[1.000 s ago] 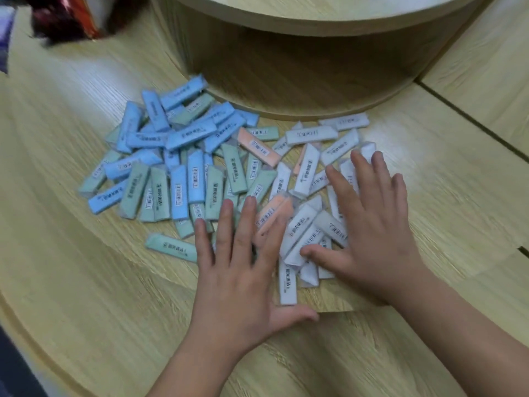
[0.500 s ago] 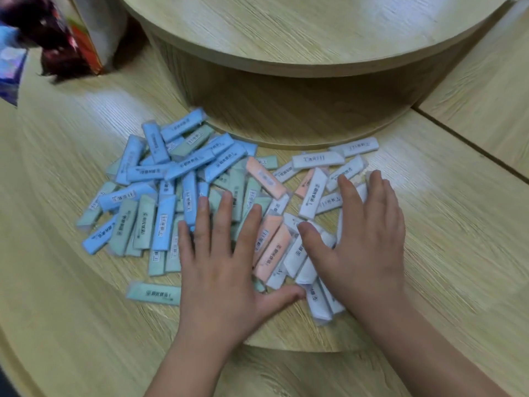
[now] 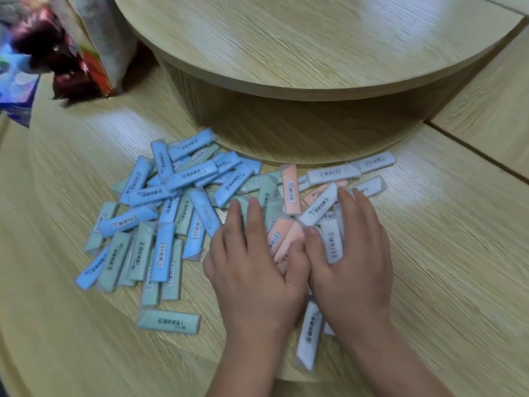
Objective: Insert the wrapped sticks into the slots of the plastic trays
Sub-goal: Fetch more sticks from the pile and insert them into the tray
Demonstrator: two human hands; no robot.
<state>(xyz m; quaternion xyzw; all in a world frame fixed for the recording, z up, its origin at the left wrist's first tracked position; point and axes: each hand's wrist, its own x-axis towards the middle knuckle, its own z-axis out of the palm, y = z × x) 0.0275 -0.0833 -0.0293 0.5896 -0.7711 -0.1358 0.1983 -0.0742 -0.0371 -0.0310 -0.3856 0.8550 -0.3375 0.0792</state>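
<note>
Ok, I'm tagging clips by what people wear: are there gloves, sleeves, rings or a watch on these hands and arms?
No. The left hand and right hand are bare: no gloves, rings or watch show. The left forearm and right forearm are bare down to the picture's lower edge, so no sleeve is in view. No markings show on either.
</note>
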